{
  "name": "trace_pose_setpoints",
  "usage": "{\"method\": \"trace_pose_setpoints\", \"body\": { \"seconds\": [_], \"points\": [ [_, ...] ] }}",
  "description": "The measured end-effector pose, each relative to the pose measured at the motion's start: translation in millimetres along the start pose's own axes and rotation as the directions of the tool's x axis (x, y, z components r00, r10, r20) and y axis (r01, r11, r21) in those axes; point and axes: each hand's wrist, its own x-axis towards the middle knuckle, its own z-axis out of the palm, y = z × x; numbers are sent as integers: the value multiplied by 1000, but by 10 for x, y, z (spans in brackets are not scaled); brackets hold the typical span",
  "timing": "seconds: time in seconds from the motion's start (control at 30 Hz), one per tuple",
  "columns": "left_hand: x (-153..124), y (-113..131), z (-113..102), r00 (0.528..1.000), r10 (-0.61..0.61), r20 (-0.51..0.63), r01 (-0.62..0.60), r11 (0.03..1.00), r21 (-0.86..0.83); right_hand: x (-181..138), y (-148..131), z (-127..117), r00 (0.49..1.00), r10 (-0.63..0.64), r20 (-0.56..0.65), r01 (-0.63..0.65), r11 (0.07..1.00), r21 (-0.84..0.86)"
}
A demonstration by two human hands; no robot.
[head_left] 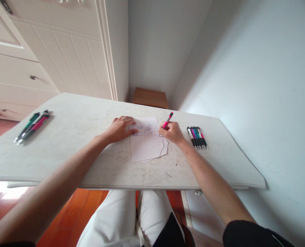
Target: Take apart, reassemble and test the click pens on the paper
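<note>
Pink pen [169, 118] in right hand [172, 132], tip seemingly on paper [143, 148].

on the table [85, 115], paper [146, 143] lies between left pens [32, 127] and right pens [197, 138].

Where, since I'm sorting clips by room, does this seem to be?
Probably a room in a home: there is a panelled cabinet, a reddish wood-look floor and a table beside a plain wall.
</note>
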Motion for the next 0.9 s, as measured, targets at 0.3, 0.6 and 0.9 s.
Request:
{"method": "trace_pose_setpoints", "body": {
  "seconds": [0.3, 0.6, 0.9],
  "points": [
    [1, -11, 10, 1000, 6, -7, -6, 1000, 8, 1, -12, -1, 1000, 6, 2, -6, 1000, 7],
    [-1, 0, -2, 1000, -2, 8, 2, 1000, 1, 2, 7, 2, 1000, 12, 3, -12, 1000, -2],
    [5, -1, -3, 1000, -7, 6, 7, 1000, 4, 2, -3, 2, 1000, 18, -5, -18, 1000, 14]
  ]
}}
